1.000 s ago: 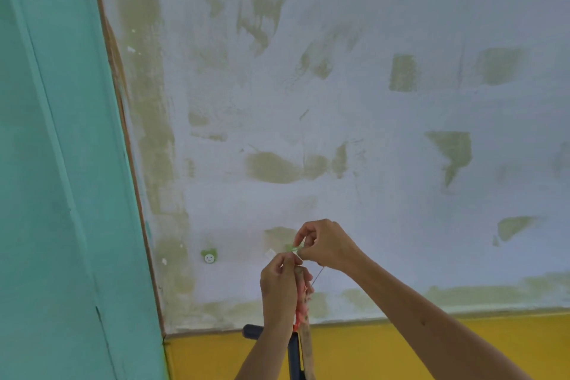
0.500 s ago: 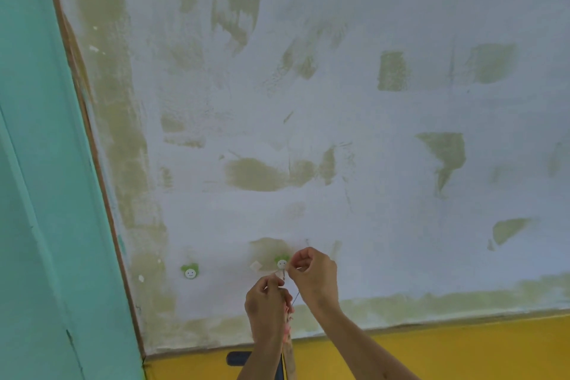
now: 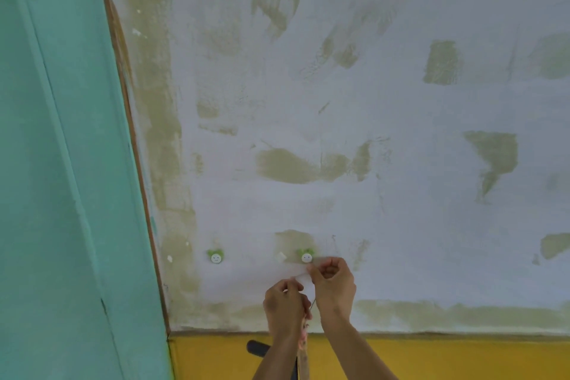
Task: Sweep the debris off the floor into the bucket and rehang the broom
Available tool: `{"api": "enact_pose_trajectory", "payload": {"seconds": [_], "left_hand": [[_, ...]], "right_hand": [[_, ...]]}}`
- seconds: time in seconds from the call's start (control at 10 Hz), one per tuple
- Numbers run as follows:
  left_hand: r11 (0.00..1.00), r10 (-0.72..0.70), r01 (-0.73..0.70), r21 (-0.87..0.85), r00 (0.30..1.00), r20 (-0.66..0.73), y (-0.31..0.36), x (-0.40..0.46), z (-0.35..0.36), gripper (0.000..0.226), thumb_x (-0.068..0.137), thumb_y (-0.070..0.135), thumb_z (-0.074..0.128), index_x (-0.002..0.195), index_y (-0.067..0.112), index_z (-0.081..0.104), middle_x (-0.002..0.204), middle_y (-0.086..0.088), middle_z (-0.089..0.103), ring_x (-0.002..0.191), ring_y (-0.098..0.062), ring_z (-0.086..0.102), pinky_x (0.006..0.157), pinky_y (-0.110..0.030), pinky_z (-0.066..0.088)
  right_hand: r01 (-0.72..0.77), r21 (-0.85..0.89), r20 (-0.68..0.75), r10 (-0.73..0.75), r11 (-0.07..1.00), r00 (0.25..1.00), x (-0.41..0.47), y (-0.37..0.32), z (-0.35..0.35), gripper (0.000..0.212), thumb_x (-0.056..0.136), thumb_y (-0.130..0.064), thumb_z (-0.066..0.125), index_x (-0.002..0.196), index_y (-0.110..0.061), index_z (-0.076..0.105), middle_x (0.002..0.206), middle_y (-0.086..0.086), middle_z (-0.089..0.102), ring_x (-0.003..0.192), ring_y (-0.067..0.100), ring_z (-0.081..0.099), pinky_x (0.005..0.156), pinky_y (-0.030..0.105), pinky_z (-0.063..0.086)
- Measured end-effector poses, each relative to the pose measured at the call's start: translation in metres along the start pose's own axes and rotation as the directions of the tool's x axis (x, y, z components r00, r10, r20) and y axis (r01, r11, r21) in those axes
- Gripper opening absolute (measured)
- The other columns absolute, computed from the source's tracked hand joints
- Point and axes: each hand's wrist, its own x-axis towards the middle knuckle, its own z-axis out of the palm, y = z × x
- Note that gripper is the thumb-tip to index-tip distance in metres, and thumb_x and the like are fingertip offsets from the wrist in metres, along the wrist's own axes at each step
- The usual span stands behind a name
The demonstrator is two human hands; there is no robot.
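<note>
Both my hands are raised against a patchy white wall. My left hand (image 3: 283, 305) grips the top of the broom handle (image 3: 303, 348), a worn stick that drops between my forearms. My right hand (image 3: 333, 282) pinches the thin hanging string (image 3: 312, 305) of the broom just below and right of a small green-and-white smiley wall hook (image 3: 307, 257). Whether the string is over the hook, I cannot tell. The broom head, the bucket and the floor are out of view.
A second smiley hook (image 3: 216, 257) sits on the wall to the left. A teal surface (image 3: 61, 194) with a brown edge borders the wall on the left. A yellow band (image 3: 447, 358) runs below. A dark handle end (image 3: 257, 348) pokes out by my left forearm.
My hands have dropped below the right hook, so the hook now shows uncovered. The view has shifted, so the wall fills more of the frame.
</note>
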Motion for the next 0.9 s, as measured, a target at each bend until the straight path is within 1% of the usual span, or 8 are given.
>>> {"api": "enact_pose_trajectory", "payload": {"seconds": [0.2,0.3,0.4,0.5,0.6,0.7,0.8,0.9], "left_hand": [[0.996,0.004,-0.008,0.088,0.999,0.043,-0.004,-0.004,0.005,0.027,0.091,0.002,0.044,0.074,0.0,0.065,0.04,-0.012,0.058,0.029,-0.019,0.049,0.03,-0.018,0.034],[0.982,0.038,-0.047,0.182,0.998,0.049,-0.013,-0.009,0.009,0.036,0.094,0.005,0.047,0.06,0.002,0.057,0.037,-0.002,0.051,0.028,-0.009,0.043,0.031,-0.018,0.03],[0.951,0.109,-0.122,0.283,0.992,0.06,-0.021,-0.007,0.007,0.047,0.096,0.008,0.05,0.049,0.012,0.048,0.038,0.002,0.048,0.032,-0.005,0.041,0.034,-0.014,0.028],[0.949,0.081,-0.117,0.294,0.988,0.132,-0.021,-0.003,0.0,0.047,0.095,0.011,0.048,0.048,0.016,0.049,0.036,0.003,0.053,0.032,-0.003,0.048,0.036,-0.012,0.032],[0.957,0.029,-0.089,0.275,0.976,0.216,-0.022,-0.003,-0.009,0.036,0.095,0.014,0.049,0.061,0.014,0.058,0.048,0.002,0.06,0.041,-0.005,0.051,0.042,-0.017,0.037],[0.94,0.046,-0.141,0.31,0.954,0.296,-0.024,-0.007,-0.019,0.017,0.097,0.016,0.052,0.085,0.01,0.063,0.077,-0.005,0.065,0.062,-0.011,0.057,0.057,-0.021,0.044],[0.943,0.016,-0.113,0.313,0.955,0.297,-0.019,-0.018,-0.026,0.015,0.094,0.027,0.055,0.104,0.017,0.06,0.097,-0.008,0.064,0.08,-0.024,0.065,0.062,-0.027,0.053],[0.967,0.023,-0.104,0.231,0.944,0.329,-0.003,-0.027,-0.033,0.007,0.094,0.027,0.055,0.099,0.023,0.053,0.086,0.005,0.058,0.068,-0.008,0.062,0.05,-0.018,0.053]], "right_hand": [[-0.026,-0.055,0.101,0.031,0.998,0.994,0.003,0.011,-0.01,0.019,0.091,-0.003,0.068,0.092,-0.018,0.056,0.086,0.005,0.064,0.071,0.012,0.059,0.052,0.013,0.045],[-0.018,-0.11,0.204,0.041,0.994,0.978,-0.001,0.017,-0.01,0.016,0.096,-0.002,0.059,0.1,-0.017,0.059,0.092,0.002,0.063,0.073,0.013,0.059,0.055,0.012,0.047],[-0.023,-0.124,0.238,0.052,0.992,0.97,-0.006,0.018,-0.005,0.016,0.098,-0.005,0.056,0.101,-0.019,0.063,0.094,-0.001,0.065,0.076,0.015,0.063,0.063,0.018,0.049],[-0.052,-0.136,0.206,0.08,0.989,0.975,-0.006,0.016,-0.005,0.021,0.096,0.0,0.056,0.096,-0.019,0.065,0.094,0.001,0.067,0.078,0.018,0.066,0.068,0.027,0.054],[-0.08,-0.179,0.226,0.121,0.981,0.967,-0.008,0.018,-0.01,0.027,0.093,0.008,0.052,0.093,-0.015,0.068,0.093,0.004,0.07,0.083,0.021,0.069,0.07,0.03,0.058],[-0.07,-0.211,0.322,0.137,0.975,0.937,-0.014,0.017,-0.016,0.031,0.093,0.008,0.051,0.094,-0.017,0.07,0.096,0.0,0.072,0.089,0.015,0.07,0.067,0.018,0.053],[-0.041,-0.261,0.406,0.149,0.964,0.902,-0.016,0.014,-0.025,0.033,0.092,0.005,0.051,0.104,-0.022,0.068,0.108,-0.007,0.068,0.096,0.007,0.065,0.07,0.013,0.048],[-0.023,-0.284,0.438,0.151,0.959,0.886,-0.018,0.002,-0.035,0.033,0.091,0.004,0.054,0.114,-0.014,0.067,0.116,0.001,0.067,0.103,0.015,0.064,0.081,0.021,0.049]]}}
